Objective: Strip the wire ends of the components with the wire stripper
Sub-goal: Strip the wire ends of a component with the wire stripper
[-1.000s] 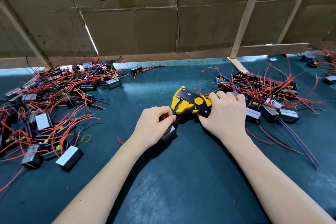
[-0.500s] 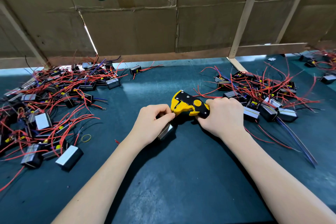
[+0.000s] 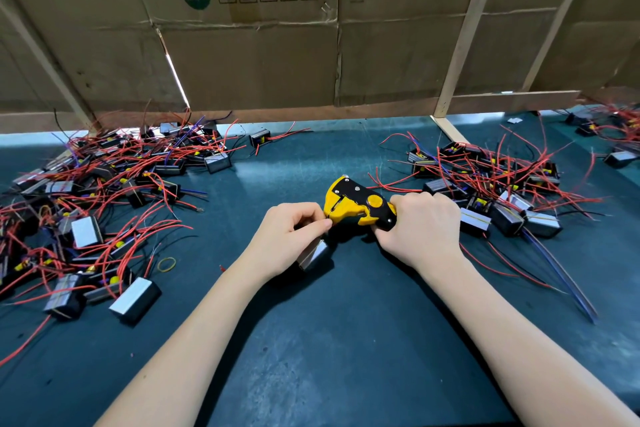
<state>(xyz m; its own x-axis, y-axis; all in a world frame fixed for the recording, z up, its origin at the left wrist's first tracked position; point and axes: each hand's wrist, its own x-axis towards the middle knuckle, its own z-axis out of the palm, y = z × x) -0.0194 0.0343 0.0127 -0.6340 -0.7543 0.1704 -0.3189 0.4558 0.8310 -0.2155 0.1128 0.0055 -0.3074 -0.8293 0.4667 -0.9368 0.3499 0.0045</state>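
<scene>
Right hand (image 3: 424, 232), grip curled tight round the handles of the yellow-and-black wire stripper (image 3: 358, 204); handles hidden under the fingers, head pointing left, held just above the table (image 3: 346, 340). Stripper's nose looks closed, or nearly so.

Left hand (image 3: 291, 239), thumb and forefinger pinched together right at the stripper's nose. The wire end between them is too small to make out. Under the same hand, a component (image 3: 313, 255), a small block with a silver face and black sides, tucked against the palm and lower fingers, tilted, at or just above the table; contact with the surface cannot be told.

Table is dark teal, scuffed. Left side: large heap of components (image 3: 86, 204) with tangled red wires, a few purple and black, spreading from the far edge to the near left. A yellow rubber band (image 3: 167, 264) lies flat beside this heap, apart from it. Right side: second heap of components (image 3: 495, 191), also red-wired, just behind and beside the right hand; blue wires (image 3: 561, 274) trail from it toward the near right.

Behind the table, a cardboard wall (image 3: 259, 62) printed with "CAPACITORS", handling symbols and a green round mark, braced by pale wooden slats (image 3: 460, 42).
</scene>
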